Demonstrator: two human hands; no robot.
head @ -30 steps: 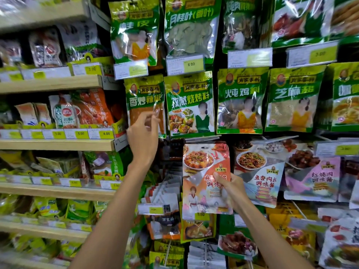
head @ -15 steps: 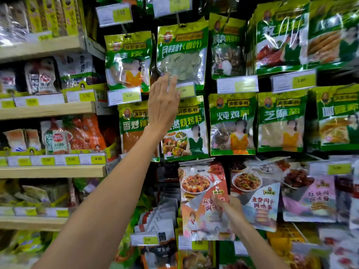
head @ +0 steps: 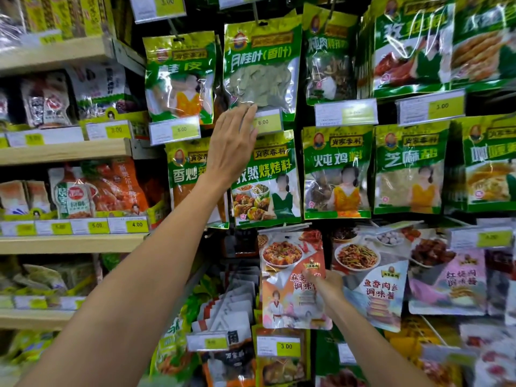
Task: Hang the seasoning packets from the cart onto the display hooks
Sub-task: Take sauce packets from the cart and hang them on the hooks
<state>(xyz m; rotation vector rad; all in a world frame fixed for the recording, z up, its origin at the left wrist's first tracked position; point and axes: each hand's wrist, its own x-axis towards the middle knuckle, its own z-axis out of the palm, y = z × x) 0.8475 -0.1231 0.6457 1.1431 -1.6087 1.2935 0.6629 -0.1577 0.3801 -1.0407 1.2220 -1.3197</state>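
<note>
We are pinching the right side of the orange packet (head: 290, 277) with our right hand (head: 325, 283), low down in front of us, and we cannot tell if its top is hung up yet. Our left hand (head: 231, 143) is reaching up flat, fingers straight, touching the bottom of the leaf bag (head: 262, 68) and holding nothing. We are guessing the packet is light, floppy and slippery, so pinching near its top edge looks best.

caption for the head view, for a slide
Left hand raised flat to the hanging bay leaf packet; right hand holds a mapo tofu sauce packet below.
</note>
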